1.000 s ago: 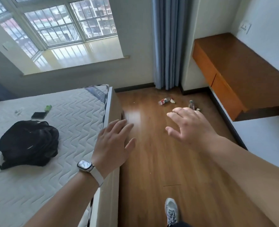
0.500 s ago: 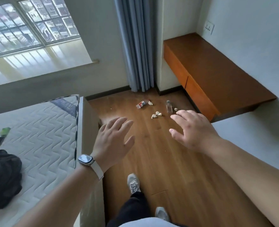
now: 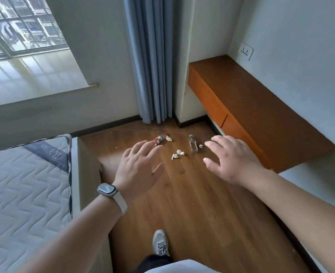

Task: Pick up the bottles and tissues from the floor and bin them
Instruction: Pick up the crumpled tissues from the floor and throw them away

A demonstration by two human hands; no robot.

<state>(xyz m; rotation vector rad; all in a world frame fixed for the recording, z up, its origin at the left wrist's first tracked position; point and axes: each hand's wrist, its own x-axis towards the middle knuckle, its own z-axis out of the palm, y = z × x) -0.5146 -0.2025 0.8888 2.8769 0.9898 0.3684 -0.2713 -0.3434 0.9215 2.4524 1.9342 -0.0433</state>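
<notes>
On the wooden floor near the curtain lie a red-and-white labelled bottle (image 3: 160, 139) and a clear bottle (image 3: 193, 144), both on their sides. Crumpled white tissues are scattered around them: one by the red bottle (image 3: 168, 138), two between the bottles (image 3: 178, 154), one small piece (image 3: 201, 146) right of the clear bottle. My left hand (image 3: 137, 168), with a watch on its wrist, is held out in the air with spread fingers and holds nothing. My right hand (image 3: 229, 158) is also held out, open and empty. No bin is in view.
A bed with a quilted mattress (image 3: 24, 190) and its wooden frame (image 3: 87, 174) fills the left side. A brown wall-mounted desk (image 3: 261, 115) runs along the right wall. A blue curtain (image 3: 152, 66) hangs ahead. My shoe (image 3: 159, 243) is on the floor strip between bed and desk.
I have walked forward along the bed, so the bottles and tissues are nearer. The black backpack has left the view. Both hands stay raised and open.
</notes>
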